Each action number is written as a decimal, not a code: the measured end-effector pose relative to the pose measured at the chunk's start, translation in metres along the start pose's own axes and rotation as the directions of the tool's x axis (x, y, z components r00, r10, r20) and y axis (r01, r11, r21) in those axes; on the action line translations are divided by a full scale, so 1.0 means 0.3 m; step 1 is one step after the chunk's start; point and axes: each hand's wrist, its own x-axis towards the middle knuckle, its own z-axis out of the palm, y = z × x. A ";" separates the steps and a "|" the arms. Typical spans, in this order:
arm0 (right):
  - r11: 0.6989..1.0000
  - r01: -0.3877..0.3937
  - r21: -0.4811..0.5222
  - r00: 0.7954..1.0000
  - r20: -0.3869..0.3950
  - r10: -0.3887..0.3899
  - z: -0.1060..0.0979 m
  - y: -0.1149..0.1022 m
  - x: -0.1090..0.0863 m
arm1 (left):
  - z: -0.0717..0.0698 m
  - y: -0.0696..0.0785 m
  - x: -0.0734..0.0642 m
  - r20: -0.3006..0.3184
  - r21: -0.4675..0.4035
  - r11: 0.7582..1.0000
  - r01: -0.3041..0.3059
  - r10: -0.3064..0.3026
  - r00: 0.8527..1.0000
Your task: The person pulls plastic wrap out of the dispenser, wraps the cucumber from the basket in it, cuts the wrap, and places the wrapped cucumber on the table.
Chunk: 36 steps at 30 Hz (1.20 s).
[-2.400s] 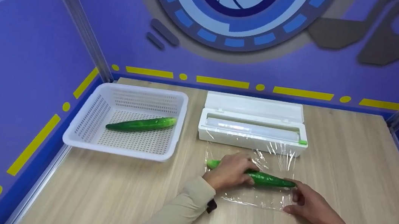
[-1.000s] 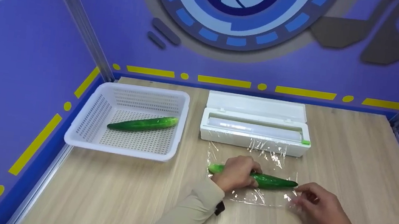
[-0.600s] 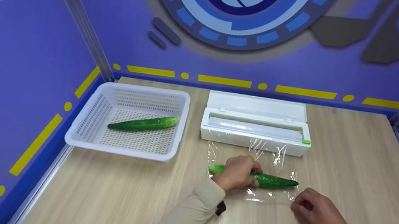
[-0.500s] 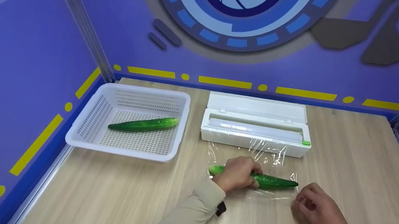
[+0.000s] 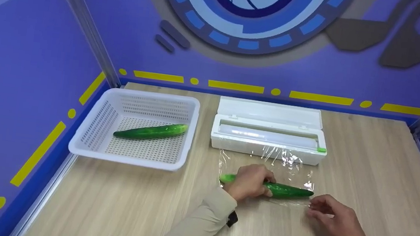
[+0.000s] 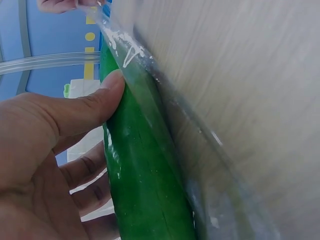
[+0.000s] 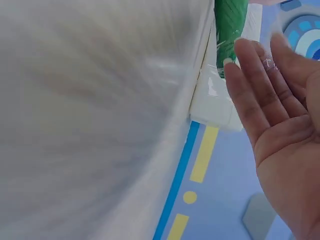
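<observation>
A green cucumber (image 5: 288,191) lies crosswise on a sheet of clear plastic wrap (image 5: 289,170) on the table. My left hand (image 5: 250,181) grips its middle from above, hiding part of it. In the left wrist view, the thumb presses the side of the cucumber (image 6: 145,170) and a fold of plastic wrap (image 6: 192,135) stretches along it up to the other hand's fingertips. My right hand (image 5: 336,217) is just past the dark tip, pinching the near right corner of the wrap between thumb and fingers. In the right wrist view, the outer fingers of that hand (image 7: 280,112) are fairly straight.
Behind the cucumber stands a white wrap dispenser (image 5: 262,150) with its lid raised; the sheet runs out of its front. A white perforated basket (image 5: 128,159) at the left holds another cucumber (image 5: 150,131). Blue panels (image 5: 97,28) enclose the wooden table (image 5: 123,203).
The near edge of the wrap has come up and away from me, closer to the cucumber. My right hand has shifted slightly right with it. The left hand keeps its grip.
</observation>
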 end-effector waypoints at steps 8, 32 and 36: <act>0.986 0.054 -0.159 0.997 0.061 -0.044 0.014 0.017 0.017 | 0.002 0.003 -0.010 0.005 0.037 0.999 0.010 -0.010 1.000; 0.980 0.038 -0.196 0.997 -0.064 -0.051 -0.062 0.075 0.107 | 0.002 -0.009 -0.013 0.003 0.067 0.996 -0.058 0.058 0.998; 0.985 0.045 -0.167 0.997 -0.054 -0.055 -0.036 0.074 0.138 | 0.000 -0.013 -0.013 -0.004 0.070 0.995 -0.064 0.065 0.998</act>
